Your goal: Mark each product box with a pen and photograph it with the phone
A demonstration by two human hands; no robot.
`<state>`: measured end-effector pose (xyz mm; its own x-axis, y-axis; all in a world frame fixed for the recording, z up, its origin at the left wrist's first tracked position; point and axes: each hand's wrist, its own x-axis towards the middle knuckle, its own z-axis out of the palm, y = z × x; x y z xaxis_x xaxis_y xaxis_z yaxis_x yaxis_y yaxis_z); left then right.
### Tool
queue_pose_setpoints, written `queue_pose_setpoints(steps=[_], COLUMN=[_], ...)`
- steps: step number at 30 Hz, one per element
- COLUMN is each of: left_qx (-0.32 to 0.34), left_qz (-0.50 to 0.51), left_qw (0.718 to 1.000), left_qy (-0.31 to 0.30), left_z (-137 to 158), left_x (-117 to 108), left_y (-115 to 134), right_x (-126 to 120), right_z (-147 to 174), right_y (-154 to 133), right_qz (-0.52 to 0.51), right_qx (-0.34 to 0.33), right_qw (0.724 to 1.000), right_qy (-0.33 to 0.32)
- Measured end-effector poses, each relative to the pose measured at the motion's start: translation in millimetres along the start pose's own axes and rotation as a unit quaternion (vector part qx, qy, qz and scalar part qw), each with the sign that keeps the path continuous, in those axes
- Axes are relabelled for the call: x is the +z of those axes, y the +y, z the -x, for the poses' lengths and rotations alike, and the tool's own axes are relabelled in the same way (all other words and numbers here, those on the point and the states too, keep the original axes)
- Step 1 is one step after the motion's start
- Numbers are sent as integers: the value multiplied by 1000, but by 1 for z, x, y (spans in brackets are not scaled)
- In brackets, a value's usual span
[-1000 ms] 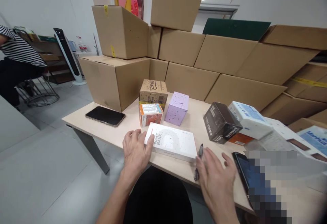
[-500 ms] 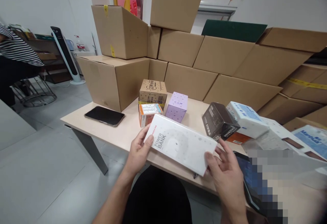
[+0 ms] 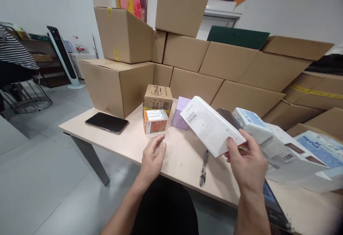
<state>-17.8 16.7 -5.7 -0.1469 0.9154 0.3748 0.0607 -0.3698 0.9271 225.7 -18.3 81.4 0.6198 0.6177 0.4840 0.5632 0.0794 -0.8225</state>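
My right hand [image 3: 248, 160] grips the lower right end of a white power bank box [image 3: 211, 127], thumb on its printed face. The box is tilted and held above the table. My left hand [image 3: 153, 158] is off the box, over the table's front edge, fingers apart with nothing in them. Just beyond it stands a small orange and white box [image 3: 155, 121]. A brown printed carton [image 3: 158, 97] is behind that one. The purple box [image 3: 180, 117] is partly covered by the power bank box. A pen [image 3: 204, 169] lies below the held box.
A smartphone [image 3: 107, 122] lies on the left of the table [image 3: 177, 163]. On the right are a dark box [image 3: 227, 117], white and blue packages [image 3: 252, 122] and a tablet-like device [image 3: 276, 206]. Large cardboard boxes [image 3: 198, 84] are stacked behind. A person in a striped top [image 3: 16, 54] is far left.
My left hand has let go of the power bank box. My right hand has lifted it up and to the right, uncovering the pen and the orange box.
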Motion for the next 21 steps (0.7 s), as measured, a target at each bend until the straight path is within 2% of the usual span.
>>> queue_pose_setpoints(steps=[2, 5, 8, 10, 12, 16, 21], left_qx=[11, 31, 66, 98, 127, 145, 149], left_qz=[-17, -45, -88, -117, -140, -154, -154], left_qw=[1000, 998, 994, 988, 982, 977, 977], left_qy=[-3, -8, -14, -13, -8, -10, -14], left_z=[0, 1, 3, 5, 6, 7, 7], left_x=[0, 1, 3, 4, 5, 5, 4], left_y=[-1, 0, 2, 3, 4, 3, 4], right_x=[-2, -8, -3, 8, 24, 50, 54], right_z=[-1, -2, -11, -22, -33, -40, -29], right_y=[-5, -7, 0, 7, 14, 17, -5], right_qz=[-50, -114, -25, 90, 190, 299, 352], right_qx=[-1, 0, -61, -146, -202, -179, -176], right_qw=[999, 991, 990, 979, 959, 937, 918], right_qy=[14, 71, 124, 109, 58, -28, -48])
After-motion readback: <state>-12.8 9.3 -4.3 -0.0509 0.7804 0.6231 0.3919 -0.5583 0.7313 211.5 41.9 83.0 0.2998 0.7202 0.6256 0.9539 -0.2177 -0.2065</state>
